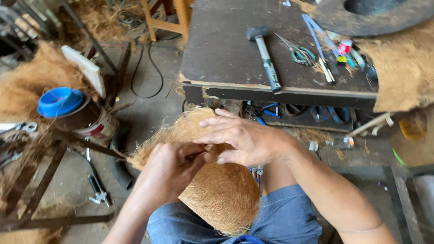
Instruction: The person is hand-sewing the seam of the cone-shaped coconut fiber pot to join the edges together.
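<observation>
A rounded cone of brown coconut fibre (221, 194) rests on my lap, its frayed wide edge pointing to the left. My right hand (244, 138) lies flat over the top of it, fingers spread and pointing left. My left hand (169, 169) is curled against the fibre shell just below the right hand, its fingers pinched on the fibre near the rim. What the left fingers pinch is hidden by the hand itself.
A dark workbench (226, 49) ahead carries a hammer (266, 56), scissors (298, 53), blue straps and a fibre mat (404, 68) at the right. A tin with a blue lid (61, 101) stands at the left among loose fibre. Pliers (97, 187) lie on the floor.
</observation>
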